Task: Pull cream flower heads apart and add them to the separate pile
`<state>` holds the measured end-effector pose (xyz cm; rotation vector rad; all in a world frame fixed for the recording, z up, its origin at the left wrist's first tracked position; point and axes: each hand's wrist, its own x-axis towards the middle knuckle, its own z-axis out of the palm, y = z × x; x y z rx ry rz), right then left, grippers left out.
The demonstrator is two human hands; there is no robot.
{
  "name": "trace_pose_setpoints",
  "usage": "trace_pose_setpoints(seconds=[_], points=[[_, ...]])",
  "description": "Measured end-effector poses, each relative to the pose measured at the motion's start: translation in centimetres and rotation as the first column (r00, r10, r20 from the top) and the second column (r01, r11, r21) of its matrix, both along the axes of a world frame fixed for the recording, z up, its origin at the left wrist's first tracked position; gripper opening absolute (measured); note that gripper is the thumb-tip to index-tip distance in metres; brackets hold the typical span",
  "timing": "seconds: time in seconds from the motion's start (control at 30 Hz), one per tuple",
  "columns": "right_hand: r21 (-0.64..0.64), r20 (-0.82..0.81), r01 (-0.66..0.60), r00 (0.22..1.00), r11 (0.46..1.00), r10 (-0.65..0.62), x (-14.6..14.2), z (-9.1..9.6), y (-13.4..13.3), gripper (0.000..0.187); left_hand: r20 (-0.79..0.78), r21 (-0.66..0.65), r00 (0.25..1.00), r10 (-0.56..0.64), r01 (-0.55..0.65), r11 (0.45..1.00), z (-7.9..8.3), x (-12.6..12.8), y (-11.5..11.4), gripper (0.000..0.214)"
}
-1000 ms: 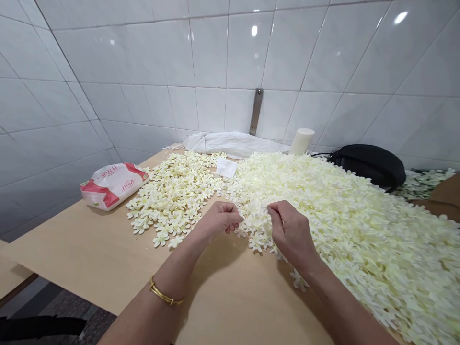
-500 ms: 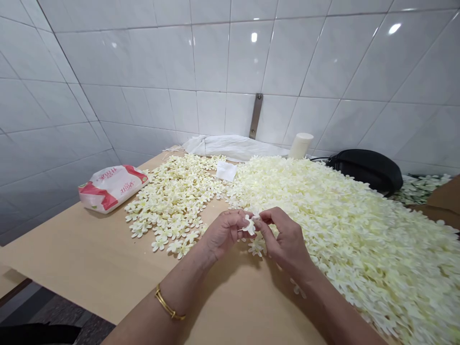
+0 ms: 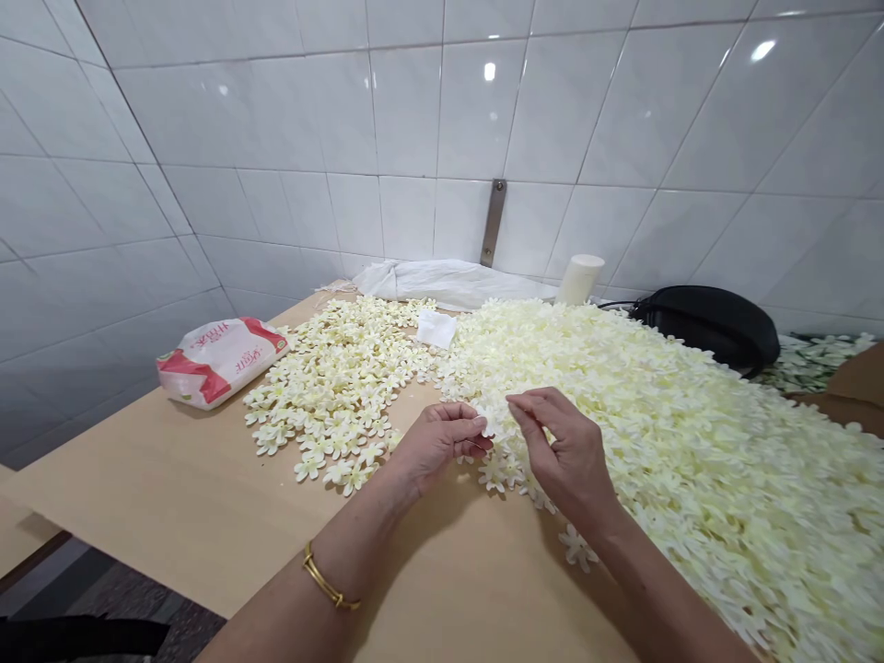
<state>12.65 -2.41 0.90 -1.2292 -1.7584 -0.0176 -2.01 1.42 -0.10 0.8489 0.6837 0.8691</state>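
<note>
My left hand (image 3: 446,440), with a gold bangle on its forearm, pinches a small white artificial flower (image 3: 487,425) between thumb and fingers. A short distance to the right, my right hand (image 3: 563,451) is closed in a pinch. Whatever its fingertips hold, if anything, is too small to make out. Behind and right of the hands spreads a big heap of pale yellow-white flowers (image 3: 663,433). To the left lies a smaller, looser pile of similar flowers (image 3: 345,368). One single flower (image 3: 577,548) rests on the table beneath my right forearm.
On the wooden table (image 3: 172,497) a red-and-white tissue pack (image 3: 225,359) lies at the left. A folded white paper (image 3: 435,329) sits between the piles. White cloth (image 3: 442,284), a cream cylinder (image 3: 580,279) and a black case (image 3: 711,327) stand along the tiled wall.
My right hand has moved away from the flower, to the right, leaving a gap between the hands. My left hand stays nearly in place with the flower.
</note>
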Motion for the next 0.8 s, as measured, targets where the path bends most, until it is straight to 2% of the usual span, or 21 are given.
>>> trace_pose_setpoints(seconds=[0.07, 0.13, 0.27, 0.4, 0.57, 0.7, 0.8], points=[[-0.091, -0.057, -0.155, 0.987, 0.984, 0.15, -0.52, 0.31, -0.33, 0.016, -0.011, 0.03, 1.0, 0.004, -0.003, 1.0, -0.12, 0.01, 0.0, 0.026], [-0.158, -0.097, -0.202, 0.977, 0.967, 0.188, -0.85, 0.42, -0.47, 0.015, -0.02, 0.059, 1.0, 0.0, 0.001, 0.998, -0.23, 0.02, -0.02, 0.027], [-0.241, -0.194, -0.174, 0.973, 0.955, 0.128, -0.81, 0.37, -0.37, 0.013, -0.031, 0.087, 0.999, -0.024, 0.026, 0.996, -0.36, 0.07, -0.07, 0.028], [-0.29, -0.25, -0.209, 0.959, 0.934, 0.136, -0.6, 0.43, -0.35, 0.013, -0.012, 0.108, 0.999, -0.047, 0.048, 0.993, -0.41, 0.05, -0.06, 0.028], [-0.377, -0.388, -0.217, 0.92, 0.901, 0.06, -0.72, 0.59, -0.48, 0.016, -0.021, 0.137, 0.995, -0.096, 0.098, 0.986, -0.36, 0.04, -0.16, 0.026], [-0.402, -0.427, -0.228, 0.904, 0.887, 0.039, -0.56, 0.57, -0.37, 0.017, -0.019, 0.125, 0.996, -0.086, 0.088, 0.988, -0.14, 0.11, -0.32, 0.026], [-0.382, -0.404, -0.122, 0.914, 0.916, -0.047, 0.09, 0.32, -0.01, 0.016, -0.022, 0.099, 0.998, -0.053, 0.055, 0.994, -0.04, 0.15, -0.32, 0.026]])
